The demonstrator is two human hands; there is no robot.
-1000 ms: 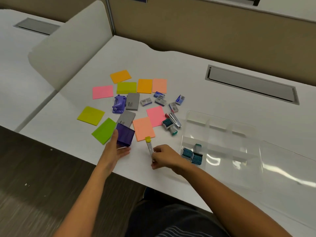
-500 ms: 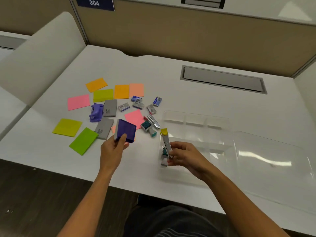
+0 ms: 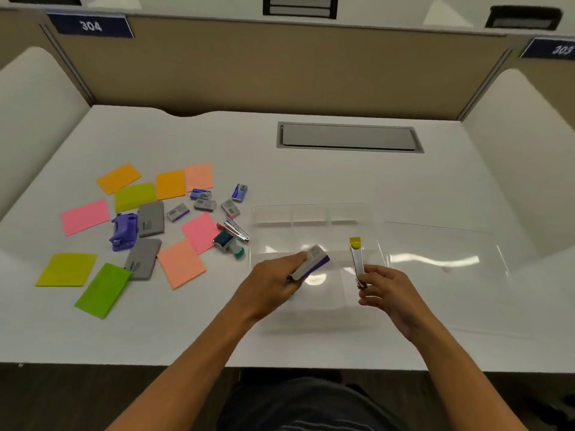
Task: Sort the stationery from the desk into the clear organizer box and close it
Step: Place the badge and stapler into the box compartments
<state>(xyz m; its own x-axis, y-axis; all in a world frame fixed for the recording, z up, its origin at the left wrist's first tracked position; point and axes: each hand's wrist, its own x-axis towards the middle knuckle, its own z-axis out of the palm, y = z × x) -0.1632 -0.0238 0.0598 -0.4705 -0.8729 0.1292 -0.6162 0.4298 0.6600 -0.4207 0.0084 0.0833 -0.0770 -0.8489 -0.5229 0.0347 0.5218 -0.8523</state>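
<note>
Clear organizer (image 3: 311, 213) sits open at 3 o'clock of the clutter. Our left hand (image 3: 270, 286) is clamped on a purple pad (image 3: 312, 264), our right hand (image 3: 384, 286) pinches a yellow-tipped stapler (image 3: 357, 262) upright; both hover over the compartments, likely for dropping in. Notes and staple boxes (image 3: 203, 204) wait at 9 o'clock on the desk (image 3: 311, 172).

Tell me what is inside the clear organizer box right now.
The back compartments of the clear organizer box look empty. The left hand with its purple pad and the right hand with its yellow-tipped stapler cover the front.
</note>
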